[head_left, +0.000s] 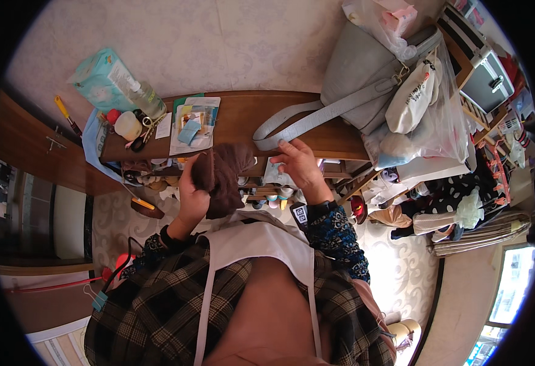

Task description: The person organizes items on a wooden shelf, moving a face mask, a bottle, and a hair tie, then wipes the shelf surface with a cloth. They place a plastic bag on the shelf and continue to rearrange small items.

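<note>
Well left of the hands stands one teal pack point(100, 79), its contents unseen, with one bottle point(149, 102) just beside it. Nearer the left hand, one white jar point(128, 125), its inside not visible, and one pair of scissors point(147, 133) rest on the table point(243, 113). Just beyond that hand, overlapping papers point(179, 145) defy counting; one blue packet point(189, 132) lies on top. The left hand point(193, 194) grips one bunched brown cloth point(226, 183), which hides part of its fingers. The right hand point(299, 163), apart from the cloth, has fingers spread and half bent near one grey strap point(316, 124); I cannot tell whether they touch. Beyond it sits one grey bag point(351, 76), its inside hidden. Farther right, one clear bag point(453, 131) holds a blurred pale bundle point(402, 148); whether the white pouch point(409, 100) is inside is unclear.
</note>
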Action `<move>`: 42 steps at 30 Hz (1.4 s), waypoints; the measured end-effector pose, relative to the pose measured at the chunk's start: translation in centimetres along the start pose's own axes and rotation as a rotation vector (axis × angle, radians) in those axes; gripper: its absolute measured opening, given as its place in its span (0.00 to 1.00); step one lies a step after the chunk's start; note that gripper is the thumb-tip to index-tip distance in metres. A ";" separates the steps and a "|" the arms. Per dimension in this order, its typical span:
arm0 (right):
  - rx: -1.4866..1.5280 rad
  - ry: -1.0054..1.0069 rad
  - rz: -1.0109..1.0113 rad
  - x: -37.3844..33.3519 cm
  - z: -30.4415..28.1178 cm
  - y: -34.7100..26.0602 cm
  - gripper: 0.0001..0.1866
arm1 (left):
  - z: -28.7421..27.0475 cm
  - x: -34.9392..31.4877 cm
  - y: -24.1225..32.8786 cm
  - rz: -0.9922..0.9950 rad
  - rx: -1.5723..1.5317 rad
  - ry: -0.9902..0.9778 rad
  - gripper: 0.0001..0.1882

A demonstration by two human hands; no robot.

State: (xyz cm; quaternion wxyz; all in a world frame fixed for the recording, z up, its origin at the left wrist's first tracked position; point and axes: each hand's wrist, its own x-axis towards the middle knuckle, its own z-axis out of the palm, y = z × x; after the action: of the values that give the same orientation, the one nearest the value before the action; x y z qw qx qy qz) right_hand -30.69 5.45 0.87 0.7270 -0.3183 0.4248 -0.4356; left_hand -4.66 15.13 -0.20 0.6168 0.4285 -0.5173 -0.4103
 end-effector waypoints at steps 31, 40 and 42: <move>-0.558 0.712 -0.262 -7.9 -23.1 7.5 0.14 | 4.2 2.6 -0.4 -0.078 0.043 -0.278 0.28; -0.705 0.232 0.132 -12.6 -16.8 6.0 0.21 | 2.6 2.5 -1.6 -0.108 0.093 -0.239 0.29; -0.629 0.046 0.072 -12.9 -14.4 4.8 0.26 | 3.2 2.8 -1.6 -0.134 0.121 -0.246 0.29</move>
State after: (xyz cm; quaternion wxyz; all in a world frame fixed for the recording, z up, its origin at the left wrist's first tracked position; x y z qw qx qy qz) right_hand -45.15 17.85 -5.03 0.5979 -0.5024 0.5660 -0.2641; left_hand -7.54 11.64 -0.59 0.4929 0.4449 -0.5830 -0.4681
